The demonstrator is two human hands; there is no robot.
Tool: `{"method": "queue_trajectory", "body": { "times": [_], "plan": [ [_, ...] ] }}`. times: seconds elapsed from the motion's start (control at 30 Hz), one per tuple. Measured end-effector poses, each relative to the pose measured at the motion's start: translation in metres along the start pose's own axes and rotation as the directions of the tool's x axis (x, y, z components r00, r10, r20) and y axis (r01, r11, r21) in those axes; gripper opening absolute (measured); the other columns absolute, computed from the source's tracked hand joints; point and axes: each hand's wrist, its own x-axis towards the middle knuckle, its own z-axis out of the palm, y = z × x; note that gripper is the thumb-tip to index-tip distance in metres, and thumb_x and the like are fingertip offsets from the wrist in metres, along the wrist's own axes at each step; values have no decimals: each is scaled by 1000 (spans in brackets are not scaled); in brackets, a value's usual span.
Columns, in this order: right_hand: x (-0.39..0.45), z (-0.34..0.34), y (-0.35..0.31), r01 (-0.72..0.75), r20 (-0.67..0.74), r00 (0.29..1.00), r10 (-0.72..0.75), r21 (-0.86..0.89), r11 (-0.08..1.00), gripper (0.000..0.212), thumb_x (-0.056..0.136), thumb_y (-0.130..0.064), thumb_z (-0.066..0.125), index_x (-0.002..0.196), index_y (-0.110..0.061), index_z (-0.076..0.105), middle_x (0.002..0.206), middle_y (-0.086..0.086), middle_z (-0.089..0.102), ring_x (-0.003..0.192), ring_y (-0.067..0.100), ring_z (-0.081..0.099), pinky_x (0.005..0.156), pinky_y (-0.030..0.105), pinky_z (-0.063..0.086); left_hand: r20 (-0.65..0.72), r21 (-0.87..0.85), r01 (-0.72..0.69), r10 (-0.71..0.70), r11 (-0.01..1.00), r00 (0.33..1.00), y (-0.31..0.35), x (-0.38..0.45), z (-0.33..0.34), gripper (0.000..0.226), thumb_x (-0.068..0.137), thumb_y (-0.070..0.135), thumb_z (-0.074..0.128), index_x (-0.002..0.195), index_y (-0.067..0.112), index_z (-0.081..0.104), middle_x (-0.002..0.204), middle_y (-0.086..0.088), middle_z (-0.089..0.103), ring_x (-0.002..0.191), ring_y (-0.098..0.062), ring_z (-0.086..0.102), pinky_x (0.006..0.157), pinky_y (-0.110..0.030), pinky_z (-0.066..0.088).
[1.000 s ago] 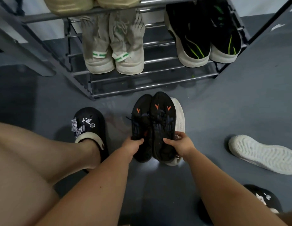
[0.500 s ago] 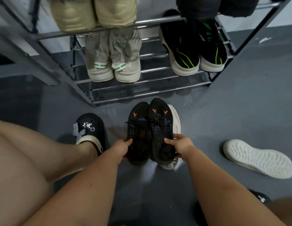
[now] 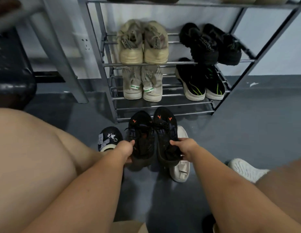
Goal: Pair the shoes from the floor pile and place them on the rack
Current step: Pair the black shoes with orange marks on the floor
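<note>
- Here the left hand [image 3: 125, 148] grips the left black sneaker [image 3: 142, 138] at its outer side near the heel, with the fingers curled around the edge.
- The right hand [image 3: 184, 147] grips the right black sneaker [image 3: 165, 132] in the same way, at its outer side near the heel.
- Both sneakers are black with small orange marks near the toes; they are held side by side, touching each other, with the toes pointing to the shoe rack [image 3: 178, 62].
- The pair is in front of the lowest shelf of the rack, above the grey floor [image 3: 247, 132]; whether the soles touch the floor I cannot tell.
- A white shoe [image 3: 180, 170] lies on the floor just beside the right sneaker and is partly hidden under it.
- Another white shoe [image 3: 245, 170] lies on its side at the right, well apart, with the sole visible.
- On the rack there are four pairs: beige sneakers [image 3: 143, 47] and black furry shoes [image 3: 210, 44] on the middle shelf, grey-beige shoes with green stripes [image 3: 143, 86] and black shoes with green lines [image 3: 201, 84] on the shelf below.
- The person's left foot wears a black clog [image 3: 109, 137] with a checked bow, just left of the held pair.
</note>
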Motion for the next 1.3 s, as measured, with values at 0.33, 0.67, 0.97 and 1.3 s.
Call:
{"method": "queue_trajectory", "body": {
  "times": [0.33, 0.67, 0.97, 1.3],
  "plan": [
    [-2, -9, -4, 16, -14, 1000, -15, 46, 999, 27, 90, -17, 63, 115, -6, 62, 82, 4, 62, 73, 19, 58, 74, 40, 52, -6, -48, -19, 19, 999, 1000, 13, -1, 10, 38, 99, 28, 45, 120, -2, 55, 101, -15, 56, 88, -27, 54, 64, -37, 50],
    [39, 0, -29, 30, 7, 1000, -30, -52, 998, 30, 92, -18, 61, 118, -3, 58, 112, 17, 64, 102, 30, 61, 93, 46, 51, -61, -2, 2, -2, 1000, 998, 35, 30, 10, 40, 102, 27, 38, 126, -1, 52, 111, -19, 54, 91, -26, 47, 75, -33, 42],
    [102, 10, -56, 25, 19, 1000, -23, -135, 991, 35, 89, -21, 65, 118, -2, 59, 118, 16, 64, 111, 34, 60, 89, 44, 52, -104, 67, 58, -51, 996, 993, 53, 80, 11, 45, 103, 28, 33, 125, -6, 51, 86, -14, 48, 90, -32, 49, 70, -29, 37],
    [164, 45, -62, 142, 36, 990, -138, -173, 975, 35, 93, -14, 58, 127, -4, 57, 111, 10, 64, 95, 22, 59, 87, 36, 50, -120, -65, 146, -153, 987, 981, 57, 148, -1, 44, 101, 34, 37, 128, 3, 52, 132, -20, 53, 118, -37, 53, 96, -44, 50]
  ]
}}
